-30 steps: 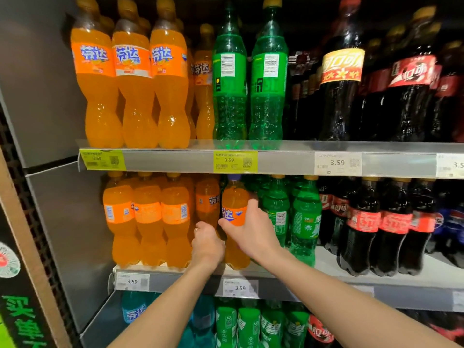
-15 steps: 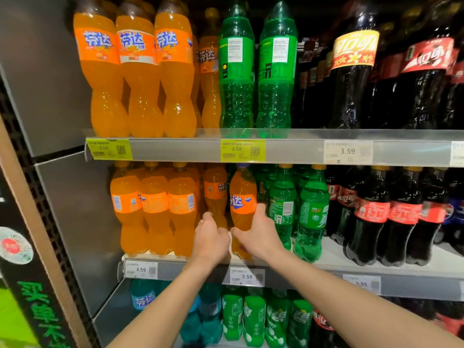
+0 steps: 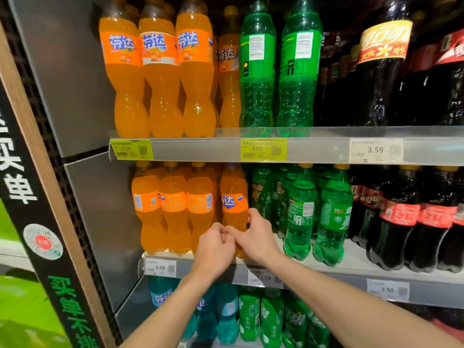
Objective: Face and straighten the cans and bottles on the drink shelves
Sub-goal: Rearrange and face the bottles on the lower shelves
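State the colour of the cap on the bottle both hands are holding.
Purple-blue, on the orange bottle; seen in the head view.

Orange soda bottle (image 3: 234, 199), middle shelf: label front turned further toward the aisle; right hand (image 3: 253, 237) lowered from label to waist, left hand (image 3: 214, 247) now meeting it.

Bright, even overhead light; glare on shelf rail (image 3: 313, 133). Shelf backs dark. Wide-angle bending at edges; slight blur on price tags (image 3: 263, 149).
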Motion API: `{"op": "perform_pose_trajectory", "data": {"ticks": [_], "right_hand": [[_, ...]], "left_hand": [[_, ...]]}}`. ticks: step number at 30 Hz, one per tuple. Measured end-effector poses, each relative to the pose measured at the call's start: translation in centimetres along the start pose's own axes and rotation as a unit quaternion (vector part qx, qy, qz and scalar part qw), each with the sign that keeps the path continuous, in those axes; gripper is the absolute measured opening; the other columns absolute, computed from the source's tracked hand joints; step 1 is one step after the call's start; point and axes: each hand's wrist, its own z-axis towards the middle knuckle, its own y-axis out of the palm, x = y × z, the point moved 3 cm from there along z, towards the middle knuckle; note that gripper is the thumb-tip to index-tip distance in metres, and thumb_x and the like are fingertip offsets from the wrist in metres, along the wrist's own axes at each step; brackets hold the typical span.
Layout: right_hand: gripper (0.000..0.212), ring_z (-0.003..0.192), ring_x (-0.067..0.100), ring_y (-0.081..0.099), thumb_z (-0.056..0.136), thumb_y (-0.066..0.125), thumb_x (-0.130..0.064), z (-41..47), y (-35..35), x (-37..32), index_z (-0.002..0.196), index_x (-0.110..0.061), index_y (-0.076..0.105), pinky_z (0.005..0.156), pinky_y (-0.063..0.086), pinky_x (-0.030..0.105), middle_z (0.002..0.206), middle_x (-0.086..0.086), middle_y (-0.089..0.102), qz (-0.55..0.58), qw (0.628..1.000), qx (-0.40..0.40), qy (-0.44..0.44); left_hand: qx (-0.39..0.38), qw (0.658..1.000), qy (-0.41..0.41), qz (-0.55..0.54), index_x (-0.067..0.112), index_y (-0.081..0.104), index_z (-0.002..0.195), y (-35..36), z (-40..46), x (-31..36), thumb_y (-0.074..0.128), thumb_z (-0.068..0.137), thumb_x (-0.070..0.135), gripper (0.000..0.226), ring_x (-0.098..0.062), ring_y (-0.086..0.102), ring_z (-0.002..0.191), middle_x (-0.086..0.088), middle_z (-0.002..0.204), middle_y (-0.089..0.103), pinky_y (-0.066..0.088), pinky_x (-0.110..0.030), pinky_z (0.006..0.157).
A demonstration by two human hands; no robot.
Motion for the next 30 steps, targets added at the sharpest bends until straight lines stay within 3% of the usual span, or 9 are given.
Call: {"op": "perform_pose_trajectory", "data": {"ticks": [4,7,11,14,16,20,23,27,30], "right_hand": [[0.039,0.089,0.013,0.065,0.085,0.079,-0.036,0.3,0.8,0.2,0.109,-0.020,0.053,0.076,0.052,0.025,0.102,-0.003,0.067,0.023,1.000,-0.003,-0.001],[0.039,0.090,0.013,0.065,0.085,0.079,-0.034,0.4,0.7,0.1,0.110,-0.020,0.053,0.077,0.053,0.027,0.102,-0.003,0.068,0.027,1.000,-0.016,0.002],[0.034,0.080,0.017,0.068,0.089,0.075,-0.035,-0.3,-0.5,-0.3,0.112,-0.018,0.057,0.079,0.059,0.039,0.103,-0.001,0.070,0.035,0.998,-0.045,0.008],[0.043,0.067,0.008,0.067,0.097,0.064,-0.037,-1.1,-3.2,-0.7,0.131,-0.014,0.051,0.069,0.053,0.025,0.116,-0.001,0.064,-0.008,1.000,-0.023,-0.005],[0.049,0.058,0.003,0.067,0.100,0.060,-0.035,-1.5,-4.9,-0.6,0.142,-0.012,0.048,0.068,0.057,0.025,0.119,-0.002,0.066,0.000,1.000,-0.011,-0.012],[0.027,0.071,0.008,0.067,0.098,0.061,-0.028,-2.6,-9.1,-0.7,0.123,-0.016,0.062,0.075,0.055,0.025,0.080,-0.010,0.067,-0.018,0.999,0.013,-0.031],[0.015,0.071,-0.001,0.059,0.097,0.060,-0.024,-3.5,-12.1,-0.1,0.109,-0.018,0.067,0.063,0.042,0.008,0.075,-0.013,0.062,-0.058,0.996,0.052,-0.042],[0.009,0.059,0.003,0.054,0.099,0.057,-0.029,-4.3,-15.1,1.0,0.099,-0.024,0.064,0.056,0.040,0.020,0.063,-0.007,0.059,-0.074,0.988,0.117,-0.065],[0.011,0.055,0.009,0.055,0.101,0.056,-0.028,-4.3,-16.9,1.5,0.092,-0.024,0.060,0.058,0.043,0.026,0.056,-0.003,0.056,-0.059,0.982,0.164,-0.075]], "left_hand": [[0.004,1.000,0.006,0.015,0.022,0.057,0.107,0.1,0.2,-0.3,0.051,0.100,0.021,0.009,-0.005,0.059,0.084,0.009,0.096,0.062,0.040,-0.017,0.062],[0.004,1.000,-0.016,0.012,0.019,0.056,0.101,0.0,0.1,-0.3,0.053,0.098,0.021,0.005,-0.006,0.059,0.078,0.008,0.088,0.063,0.038,-0.019,0.056],[0.017,0.999,-0.035,0.008,0.017,0.056,0.086,-0.3,-0.4,0.5,0.059,0.093,0.023,0.010,-0.012,0.060,0.073,0.002,0.081,0.065,0.039,-0.024,0.056],[0.014,1.000,-0.017,0.002,0.015,0.058,0.084,-0.2,-1.0,2.5,0.058,0.094,0.024,0.013,-0.012,0.057,0.069,0.002,0.078,0.064,0.039,-0.026,0.056],[0.007,1.000,-0.006,-0.008,0.015,0.060,0.088,0.2,-1.3,4.0,0.058,0.095,0.025,0.013,-0.010,0.056,0.070,0.002,0.079,0.064,0.040,-0.025,0.057],[-0.016,0.999,0.012,-0.048,0.019,0.060,0.099,2.4,-1.8,7.1,0.059,0.095,0.029,0.011,-0.011,0.061,0.073,0.003,0.084,0.067,0.048,-0.027,0.061],[-0.039,0.997,0.031,-0.054,0.018,0.055,0.120,4.9,-1.8,8.7,0.062,0.092,0.027,0.030,-0.014,0.063,0.087,0.004,0.099,0.065,0.050,-0.030,0.074],[-0.080,0.994,0.055,-0.046,0.014,0.038,0.145,8.1,-1.1,9.8,0.070,0.087,0.040,0.071,-0.015,0.051,0.124,0.000,0.136,0.051,0.040,-0.025,0.095],[-0.101,0.992,0.060,-0.046,0.020,0.043,0.134,9.9,-0.4,9.7,0.073,0.084,0.046,0.064,-0.014,0.053,0.120,0.005,0.128,0.056,0.044,-0.028,0.094]]}}
